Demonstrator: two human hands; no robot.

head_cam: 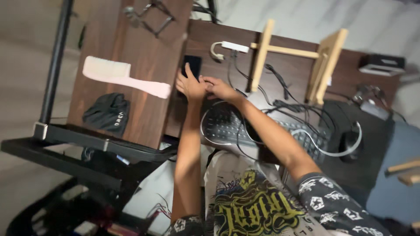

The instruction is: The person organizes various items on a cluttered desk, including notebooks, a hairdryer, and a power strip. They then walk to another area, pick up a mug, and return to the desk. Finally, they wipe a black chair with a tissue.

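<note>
Both my arms reach forward over a dark wooden desk [205, 39]. My left hand [189, 85] grips a black phone [193, 64] that lies near the desk's left edge, fingers wrapped over its lower part. My right hand [220, 88] sits right beside the left one, fingers curled and touching the phone's lower corner or the left hand; I cannot tell which. A black keyboard [227, 126] lies just under my forearms.
A pink comb-like brush [122, 76] and a black cloth pouch [107, 112] lie on a brown board at left. A wooden stand [297, 52], a white adapter [234, 46], tangled cables, a black mouse [350, 144] and a small box [381, 64] fill the desk's right side.
</note>
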